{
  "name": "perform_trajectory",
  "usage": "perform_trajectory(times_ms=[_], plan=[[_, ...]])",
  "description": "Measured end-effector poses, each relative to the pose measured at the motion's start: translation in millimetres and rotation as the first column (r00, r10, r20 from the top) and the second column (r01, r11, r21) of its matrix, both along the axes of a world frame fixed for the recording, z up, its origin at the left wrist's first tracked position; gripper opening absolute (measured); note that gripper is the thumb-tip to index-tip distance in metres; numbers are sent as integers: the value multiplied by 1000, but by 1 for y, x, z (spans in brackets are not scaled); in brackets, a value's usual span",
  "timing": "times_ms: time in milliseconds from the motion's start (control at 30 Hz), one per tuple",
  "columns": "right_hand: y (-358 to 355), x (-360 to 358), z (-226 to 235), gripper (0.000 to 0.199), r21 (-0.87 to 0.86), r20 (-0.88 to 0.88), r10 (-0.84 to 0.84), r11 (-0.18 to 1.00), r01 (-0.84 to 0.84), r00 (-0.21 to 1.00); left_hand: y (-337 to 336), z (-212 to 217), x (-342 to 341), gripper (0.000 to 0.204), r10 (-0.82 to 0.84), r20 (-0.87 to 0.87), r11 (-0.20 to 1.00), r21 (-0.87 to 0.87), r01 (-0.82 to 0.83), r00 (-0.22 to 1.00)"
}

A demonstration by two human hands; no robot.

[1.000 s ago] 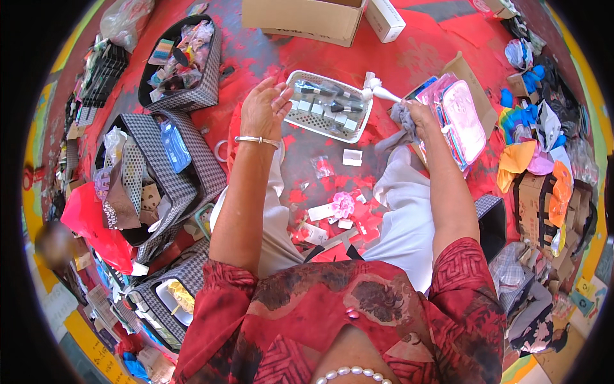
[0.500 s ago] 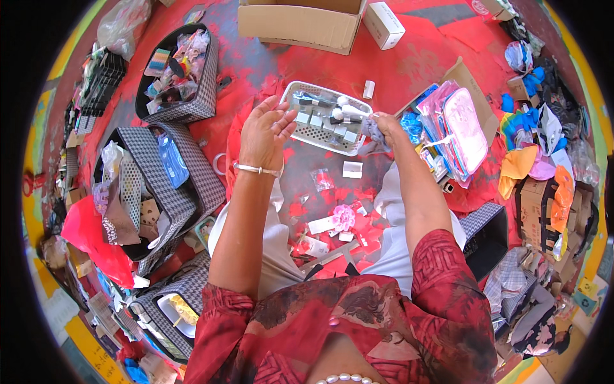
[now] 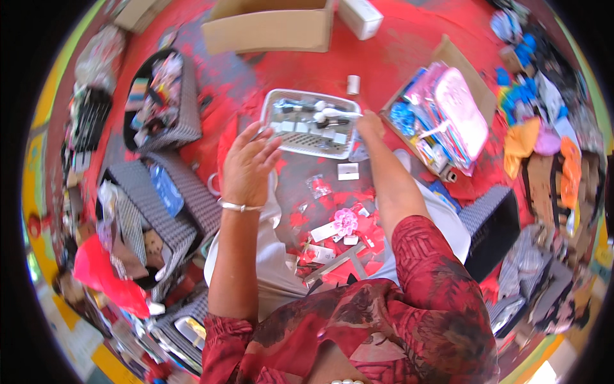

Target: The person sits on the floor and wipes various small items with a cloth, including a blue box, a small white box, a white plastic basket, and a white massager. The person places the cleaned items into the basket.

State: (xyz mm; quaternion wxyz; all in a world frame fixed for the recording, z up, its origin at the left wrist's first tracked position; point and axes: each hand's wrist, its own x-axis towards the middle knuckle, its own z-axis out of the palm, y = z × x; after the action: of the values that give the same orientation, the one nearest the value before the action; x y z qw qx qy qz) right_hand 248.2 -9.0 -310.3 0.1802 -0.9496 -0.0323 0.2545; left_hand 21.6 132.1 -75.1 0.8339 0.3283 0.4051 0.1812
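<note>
A white plastic basket with perforated sides stands on the floor in front of me. Inside it lie several small pale boxes, clear packets and white-and-black brush-like items. At its right rim, my right hand is closed; the picture is smeared here. A bit of grey cloth shows under that hand, partly hidden by it. My left hand is raised by the basket's left end, with its fingers apart and nothing seen in them.
Between my legs lie a pink flower, small white boxes and scraps. Patterned storage bins packed with goods line the left. An open carton of pink pouches stands at right. Beyond the basket is a big cardboard box.
The view has shifted, and the basket sits further left in it. My left hand has turned and dropped slightly. My right hand stays at the basket's right rim, with less cloth showing.
</note>
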Motion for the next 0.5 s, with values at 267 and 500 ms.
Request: perform_trajectory(times_ms=[267, 500], plan=[[-12, -32, 15, 30, 149, -349, -108, 974, 169, 931, -6, -6, 10, 45, -44, -104, 997, 58, 50, 994], [70, -115, 148, 29, 863, -455, 137, 310, 398, 880, -15, -4, 21, 59, 51, -296, 974, -196, -113, 954]])
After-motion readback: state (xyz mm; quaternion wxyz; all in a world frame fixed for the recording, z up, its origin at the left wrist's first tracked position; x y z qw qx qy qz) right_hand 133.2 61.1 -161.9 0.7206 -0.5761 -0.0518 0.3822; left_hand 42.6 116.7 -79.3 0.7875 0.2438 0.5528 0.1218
